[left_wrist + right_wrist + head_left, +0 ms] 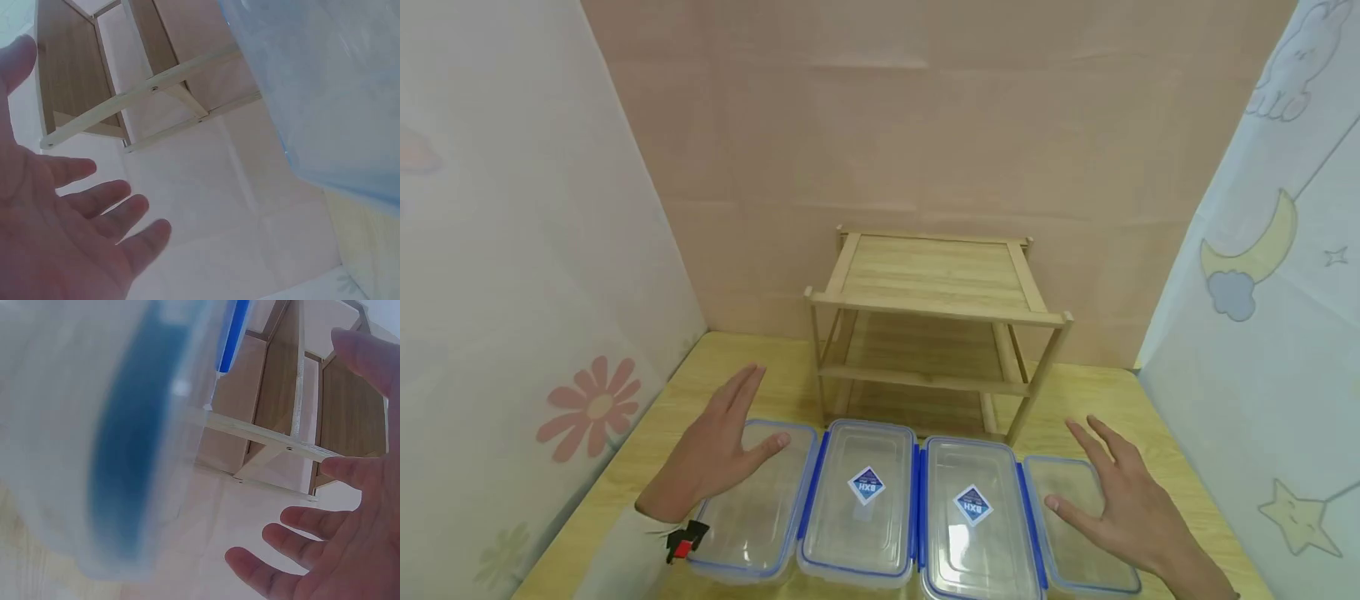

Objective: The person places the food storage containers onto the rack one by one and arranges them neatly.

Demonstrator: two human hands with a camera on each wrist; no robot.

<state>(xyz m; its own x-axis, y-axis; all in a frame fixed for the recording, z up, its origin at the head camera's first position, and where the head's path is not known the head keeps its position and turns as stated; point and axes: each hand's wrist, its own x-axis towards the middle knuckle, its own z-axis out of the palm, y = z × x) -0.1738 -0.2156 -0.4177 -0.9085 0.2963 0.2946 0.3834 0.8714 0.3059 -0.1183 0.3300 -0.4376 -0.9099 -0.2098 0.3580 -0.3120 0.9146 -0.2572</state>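
Four clear plastic boxes with blue-edged lids stand in a row: a far left box point(752, 508), a middle left box point(857, 542), a middle right box point(981, 558) and a far right box point(1075, 542). The two middle lids bear blue and white diamond stickers. My left hand point(718, 450) is over the far left box with its fingers extended and thumb apart, holding nothing. Over the far right box my right hand point(1131, 504) is spread, also holding nothing. Both wrist views show the palms and relaxed fingers, the left hand point(69, 219) and the right hand point(344, 525), apart from the boxes.
A three-level wooden rack point(940, 308) stands behind the boxes on the wooden table point(737, 358). A plain brownish sheet point(925, 125) hangs at the back. Printed light sheets stand on the left point(512, 250) and right point(1285, 358).
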